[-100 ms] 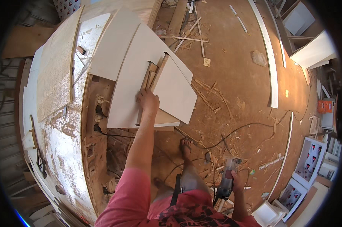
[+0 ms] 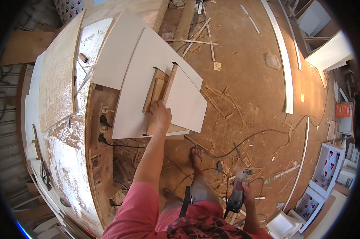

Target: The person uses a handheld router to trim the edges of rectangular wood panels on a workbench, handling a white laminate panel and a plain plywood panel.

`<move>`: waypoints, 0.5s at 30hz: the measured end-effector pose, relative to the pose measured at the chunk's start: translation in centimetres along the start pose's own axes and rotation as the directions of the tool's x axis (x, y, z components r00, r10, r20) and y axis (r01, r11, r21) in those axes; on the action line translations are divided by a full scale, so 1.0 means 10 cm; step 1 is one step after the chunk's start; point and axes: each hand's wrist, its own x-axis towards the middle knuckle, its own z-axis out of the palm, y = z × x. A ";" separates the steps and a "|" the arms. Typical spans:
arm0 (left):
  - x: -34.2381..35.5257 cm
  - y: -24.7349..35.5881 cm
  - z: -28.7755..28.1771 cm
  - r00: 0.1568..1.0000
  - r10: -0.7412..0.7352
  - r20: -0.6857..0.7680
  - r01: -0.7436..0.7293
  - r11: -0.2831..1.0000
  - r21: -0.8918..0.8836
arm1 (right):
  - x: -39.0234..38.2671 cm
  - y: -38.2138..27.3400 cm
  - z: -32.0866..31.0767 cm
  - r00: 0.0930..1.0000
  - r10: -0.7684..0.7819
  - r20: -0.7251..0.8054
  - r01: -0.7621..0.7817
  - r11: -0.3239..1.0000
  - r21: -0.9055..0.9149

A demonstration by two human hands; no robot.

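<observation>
My left hand (image 2: pixel 160 115) reaches out to a white panel (image 2: pixel 133 79) at the workbench's edge. Its fingers are closed on the near part of a loose white board piece (image 2: pixel 184 97), whose bare wood edge shows. Between that piece and the panel a slanted gap (image 2: pixel 159 88) exposes brown wood underneath. Down at my right side, my right hand (image 2: pixel 248 194) is wrapped round a corded trim router (image 2: pixel 235 196) with a dark body and a clear base. The router hangs away from the panel.
The worn workbench (image 2: pixel 70 159) fills the left, with a rough board (image 2: pixel 60 71) on it. Plugs (image 2: pixel 102 138) sit in its side. A black cord (image 2: pixel 263 130) crosses the floor among wood scraps. White box frames (image 2: pixel 326 169) stand at right; a long white strip (image 2: pixel 281 59) lies beyond.
My left hand has shifted slightly right and nearer, drawing the loose board piece along. The gap beside the piece has widened. My right hand with the router stays almost still.
</observation>
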 end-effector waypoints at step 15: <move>-0.58 0.20 -0.22 0.964 0.068 0.257 0.061 0.884 -0.464 | 0.05 -0.27 0.08 0.996 -0.069 -0.052 0.062 0.989 -0.132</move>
